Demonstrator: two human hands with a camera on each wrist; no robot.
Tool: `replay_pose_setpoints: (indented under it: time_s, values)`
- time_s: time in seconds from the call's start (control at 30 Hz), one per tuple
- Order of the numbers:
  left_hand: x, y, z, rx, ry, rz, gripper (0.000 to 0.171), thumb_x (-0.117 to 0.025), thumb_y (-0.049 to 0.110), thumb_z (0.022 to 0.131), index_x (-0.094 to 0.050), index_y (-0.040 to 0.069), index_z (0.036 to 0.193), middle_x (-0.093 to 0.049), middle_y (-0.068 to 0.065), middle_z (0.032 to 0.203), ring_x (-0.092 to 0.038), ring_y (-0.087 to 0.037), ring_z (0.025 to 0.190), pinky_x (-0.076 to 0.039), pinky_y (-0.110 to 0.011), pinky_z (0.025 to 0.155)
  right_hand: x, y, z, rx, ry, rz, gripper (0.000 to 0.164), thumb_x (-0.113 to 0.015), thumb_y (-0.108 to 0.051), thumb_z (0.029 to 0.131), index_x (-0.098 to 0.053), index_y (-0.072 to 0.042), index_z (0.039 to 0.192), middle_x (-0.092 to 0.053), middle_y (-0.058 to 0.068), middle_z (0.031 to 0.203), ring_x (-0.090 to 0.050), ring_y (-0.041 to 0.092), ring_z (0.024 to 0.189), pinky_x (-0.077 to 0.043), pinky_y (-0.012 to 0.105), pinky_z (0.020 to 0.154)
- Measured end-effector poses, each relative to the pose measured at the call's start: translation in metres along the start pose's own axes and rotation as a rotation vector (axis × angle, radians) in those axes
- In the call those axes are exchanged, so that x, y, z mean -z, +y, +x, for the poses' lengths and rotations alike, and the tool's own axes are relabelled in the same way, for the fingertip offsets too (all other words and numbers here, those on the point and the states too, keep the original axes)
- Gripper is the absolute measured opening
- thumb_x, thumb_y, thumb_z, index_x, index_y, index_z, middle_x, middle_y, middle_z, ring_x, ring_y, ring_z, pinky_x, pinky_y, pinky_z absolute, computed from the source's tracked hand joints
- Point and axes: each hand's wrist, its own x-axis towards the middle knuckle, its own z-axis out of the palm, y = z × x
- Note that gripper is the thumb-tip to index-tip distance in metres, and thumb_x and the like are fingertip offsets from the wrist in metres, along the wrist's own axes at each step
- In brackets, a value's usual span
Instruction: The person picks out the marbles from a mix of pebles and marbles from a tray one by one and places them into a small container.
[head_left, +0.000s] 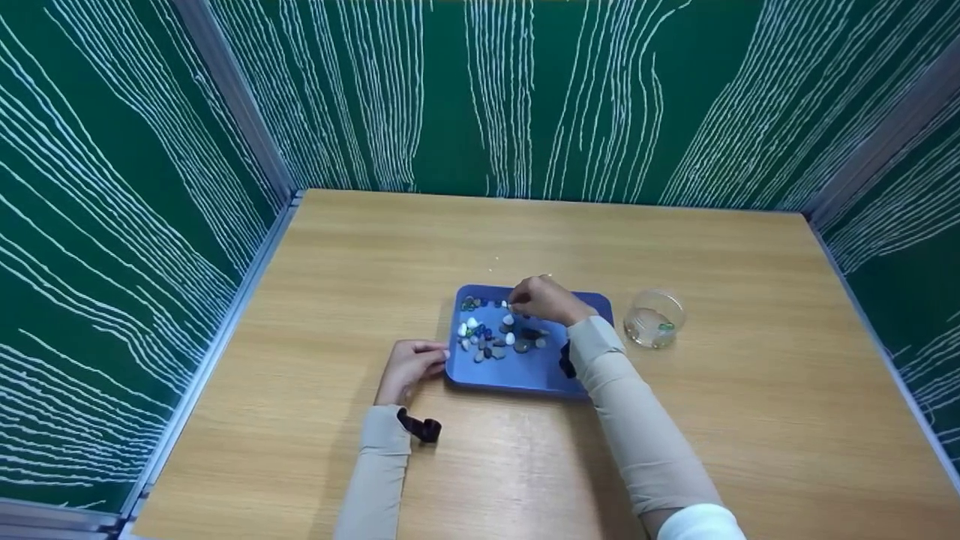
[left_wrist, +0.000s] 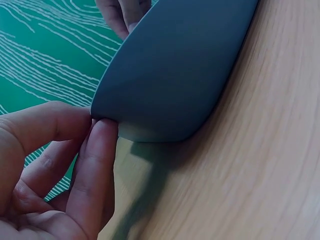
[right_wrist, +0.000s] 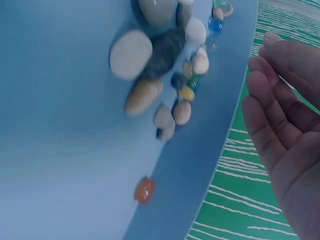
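Observation:
A blue tray [head_left: 536, 373] holds pebbles and glass beads, mostly in its left half. My left hand [head_left: 411, 366] pinches the tray's left rim between thumb and fingers, as the left wrist view shows close up. Over the far side of the tray is my right hand [head_left: 549, 300], its fingers loosely bent and nothing visible between them. Near that hand, the right wrist view shows a white pebble [right_wrist: 131, 54], a dark pebble [right_wrist: 165, 52], a yellow bead [right_wrist: 186, 93] and, off by itself, an orange bead [right_wrist: 145, 191].
A clear round container [head_left: 637, 330] with a green item [head_left: 665, 327] inside stands right of the tray on the wooden table [head_left: 750, 360]. Tiny pale specks lie beyond the tray. Green panels [head_left: 450, 97] with white lines enclose the back and sides.

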Motion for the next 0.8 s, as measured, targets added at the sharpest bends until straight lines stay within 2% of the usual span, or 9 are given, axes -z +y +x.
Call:
replay_pose_setpoints:
  time_s: [0.2,0.53,0.8]
  values:
    - [0.000,-0.001,0.001,-0.022,-0.006,-0.004,0.026,-0.067,-0.008,0.081,-0.067,-0.014,0.106,-0.070,-0.023,0.102,-0.068,-0.013,0.075,-0.061,-0.024,0.071,-0.010,-0.003,0.007,0.063,-0.014,-0.009,0.020,-0.064,-0.011,0.092,-0.072,-0.003,0.108,-0.072,0.012,0.106,-0.068,0.019,0.085,-0.061,0.032,0.077]
    - [-0.001,-0.001,0.001,-0.010,0.015,0.026,0.024,-0.068,-0.006,0.081,-0.068,-0.011,0.104,-0.071,-0.021,0.102,-0.068,-0.013,0.076,-0.061,-0.024,0.072,-0.024,-0.011,0.017,0.128,-0.070,-0.084,0.018,-0.064,-0.012,0.092,-0.074,-0.003,0.103,-0.073,0.011,0.099,-0.066,0.016,0.080,-0.060,0.031,0.074]
    - [0.001,0.000,0.001,0.007,0.018,0.029,0.024,-0.068,-0.006,0.082,-0.068,-0.010,0.106,-0.071,-0.020,0.101,-0.069,-0.015,0.079,-0.061,-0.025,0.074,-0.030,-0.015,0.022,0.121,-0.102,-0.104,0.017,-0.065,-0.014,0.091,-0.074,-0.004,0.102,-0.073,0.009,0.098,-0.066,0.014,0.080,-0.060,0.030,0.075]
